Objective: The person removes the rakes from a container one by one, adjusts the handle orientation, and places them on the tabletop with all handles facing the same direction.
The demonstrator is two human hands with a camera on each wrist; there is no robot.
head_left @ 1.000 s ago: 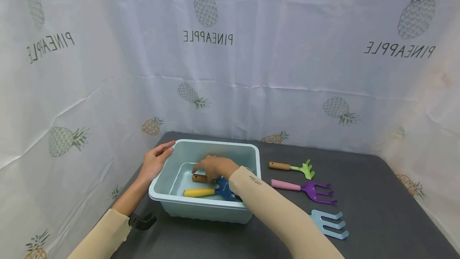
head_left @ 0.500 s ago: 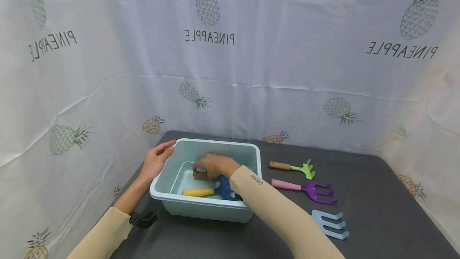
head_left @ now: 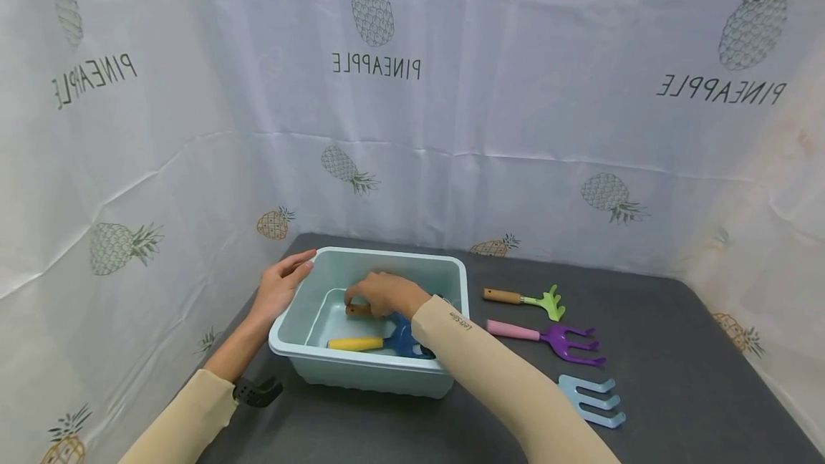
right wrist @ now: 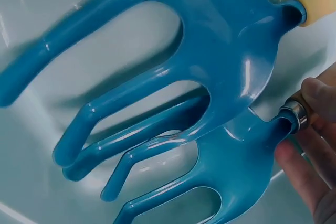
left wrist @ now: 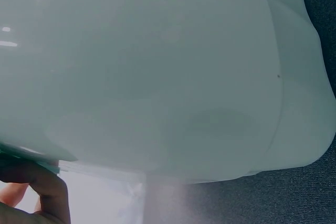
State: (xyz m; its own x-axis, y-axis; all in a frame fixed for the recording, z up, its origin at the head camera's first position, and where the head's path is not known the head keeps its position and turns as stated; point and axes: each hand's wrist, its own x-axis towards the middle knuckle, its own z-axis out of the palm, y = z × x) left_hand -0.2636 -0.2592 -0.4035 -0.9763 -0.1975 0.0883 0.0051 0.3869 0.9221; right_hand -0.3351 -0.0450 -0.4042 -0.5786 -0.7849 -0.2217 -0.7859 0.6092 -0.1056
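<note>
A pale blue-green plastic basin [head_left: 367, 382] stands on the dark table, its rim gripped at the left side by my left hand [head_left: 277, 288]. In the left wrist view, bent fingers [left wrist: 50, 190] show below that rim. Inside the basin, my right hand [head_left: 387, 294] holds a blue hand rake by its wooden handle [head_left: 358, 311]. The right wrist view shows the thumb on the handle near the metal collar and the fingers underneath. A second blue hand rake [right wrist: 226, 35], with a yellow handle [head_left: 356, 344], lies beside it, tines overlapping.
To the right of the basin lie a green hand rake [head_left: 550, 303] with a wooden handle, a purple one [head_left: 567, 344] with a pink handle, and a light blue one [head_left: 583, 396] partly hidden by the right sleeve. A pineapple-print curtain [head_left: 451, 113] surrounds the table.
Almost nothing differs. Both hands keep their places on the basin rim and the wooden handle, while the whole scene shifts slightly with the head.
</note>
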